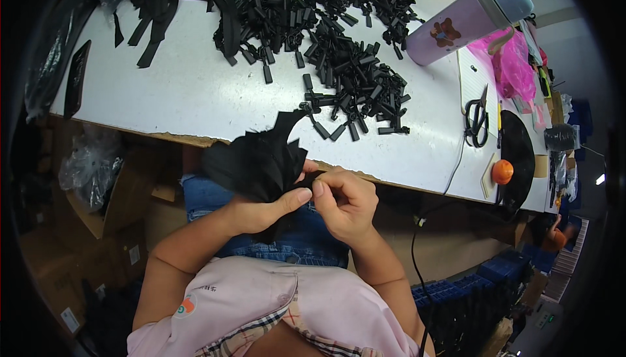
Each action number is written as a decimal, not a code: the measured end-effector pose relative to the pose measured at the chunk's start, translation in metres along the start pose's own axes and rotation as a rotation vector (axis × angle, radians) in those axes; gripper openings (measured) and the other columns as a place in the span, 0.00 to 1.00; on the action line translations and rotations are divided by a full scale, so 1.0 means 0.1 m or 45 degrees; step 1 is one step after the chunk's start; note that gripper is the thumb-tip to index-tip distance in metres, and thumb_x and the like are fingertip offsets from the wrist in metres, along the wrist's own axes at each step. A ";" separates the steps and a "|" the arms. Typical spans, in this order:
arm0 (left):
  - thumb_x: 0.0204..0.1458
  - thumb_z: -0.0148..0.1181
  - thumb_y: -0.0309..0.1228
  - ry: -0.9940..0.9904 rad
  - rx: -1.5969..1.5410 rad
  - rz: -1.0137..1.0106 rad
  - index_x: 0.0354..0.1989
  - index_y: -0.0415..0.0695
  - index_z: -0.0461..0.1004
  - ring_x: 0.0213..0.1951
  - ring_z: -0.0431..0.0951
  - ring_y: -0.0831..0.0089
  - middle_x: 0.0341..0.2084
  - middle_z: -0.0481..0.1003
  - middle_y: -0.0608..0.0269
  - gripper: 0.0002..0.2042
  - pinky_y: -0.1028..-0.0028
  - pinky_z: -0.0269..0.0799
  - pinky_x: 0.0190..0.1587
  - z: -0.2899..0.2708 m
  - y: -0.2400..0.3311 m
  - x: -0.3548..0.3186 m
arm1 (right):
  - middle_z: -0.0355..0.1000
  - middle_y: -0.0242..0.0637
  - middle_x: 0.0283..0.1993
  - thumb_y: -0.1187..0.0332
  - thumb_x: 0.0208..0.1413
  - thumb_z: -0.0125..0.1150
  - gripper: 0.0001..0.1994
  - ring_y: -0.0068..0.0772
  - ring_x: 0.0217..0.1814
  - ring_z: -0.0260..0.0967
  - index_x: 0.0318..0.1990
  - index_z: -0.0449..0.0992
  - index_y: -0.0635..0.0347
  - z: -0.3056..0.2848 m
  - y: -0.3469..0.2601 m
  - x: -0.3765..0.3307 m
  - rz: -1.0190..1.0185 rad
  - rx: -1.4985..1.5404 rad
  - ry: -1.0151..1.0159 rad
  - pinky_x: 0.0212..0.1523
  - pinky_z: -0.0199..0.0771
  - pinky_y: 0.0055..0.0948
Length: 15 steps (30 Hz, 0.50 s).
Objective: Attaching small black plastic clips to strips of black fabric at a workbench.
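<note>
A fanned bundle of black fabric strips [254, 161] is gripped in my left hand [264, 215], over my lap at the table's front edge. The strips' loose ends spread up and to the left, one reaching over the tabletop. My right hand [349, 204] is closed in a pinch right beside the left thumb, on a bit of black strip at the bundle's right side. Its fingertips hide most of that bit. Beyond my hands lies a large heap of small black plastic clip-like pieces [358, 80], with a few stray ones at its near side.
On the white table [176, 96] lie a dark phone [77, 80], black straps [156, 21] and black-handled scissors [478, 119]. A lilac bottle [450, 31] stands at the right, with an orange round object [502, 172] nearer. A cable hangs off the front edge. Cardboard boxes [65, 259] stand lower left.
</note>
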State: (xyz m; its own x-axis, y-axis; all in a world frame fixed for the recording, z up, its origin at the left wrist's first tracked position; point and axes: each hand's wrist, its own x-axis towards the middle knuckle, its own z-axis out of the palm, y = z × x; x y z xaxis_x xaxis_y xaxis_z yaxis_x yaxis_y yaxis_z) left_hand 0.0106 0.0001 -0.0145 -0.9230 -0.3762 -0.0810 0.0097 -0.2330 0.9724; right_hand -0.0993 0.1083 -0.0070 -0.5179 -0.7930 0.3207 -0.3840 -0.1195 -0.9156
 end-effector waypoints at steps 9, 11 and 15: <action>0.44 0.55 0.25 0.015 0.159 0.156 0.30 0.43 0.65 0.28 0.66 0.76 0.25 0.65 0.64 0.06 0.78 0.61 0.32 -0.01 -0.01 -0.02 | 0.65 0.34 0.17 0.80 0.43 0.53 0.01 0.18 0.16 0.58 0.23 0.68 0.68 0.01 -0.01 -0.02 -0.149 0.077 0.012 0.16 0.55 0.15; 0.42 0.57 0.24 0.039 0.367 0.350 0.29 0.42 0.67 0.25 0.67 0.75 0.22 0.66 0.64 0.06 0.78 0.63 0.29 -0.03 0.05 0.00 | 0.66 0.34 0.17 0.79 0.41 0.55 0.02 0.17 0.15 0.58 0.22 0.69 0.67 0.00 -0.01 -0.01 -0.086 0.117 -0.014 0.15 0.55 0.15; 0.42 0.58 0.24 0.040 0.542 0.893 0.28 0.41 0.70 0.22 0.69 0.73 0.21 0.69 0.63 0.05 0.78 0.65 0.24 -0.06 -0.04 0.04 | 0.65 0.35 0.16 0.79 0.40 0.57 0.03 0.16 0.14 0.58 0.23 0.69 0.66 -0.01 -0.01 -0.06 0.795 0.928 -0.077 0.14 0.55 0.15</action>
State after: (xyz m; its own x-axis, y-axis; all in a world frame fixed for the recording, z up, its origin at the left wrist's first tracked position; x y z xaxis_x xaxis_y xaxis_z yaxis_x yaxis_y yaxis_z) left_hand 0.0091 -0.0054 -0.0201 -0.7456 -0.3345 0.5764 0.4275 0.4235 0.7987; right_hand -0.0966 0.1134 -0.0078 -0.4196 -0.8665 -0.2704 0.5278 0.0094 -0.8493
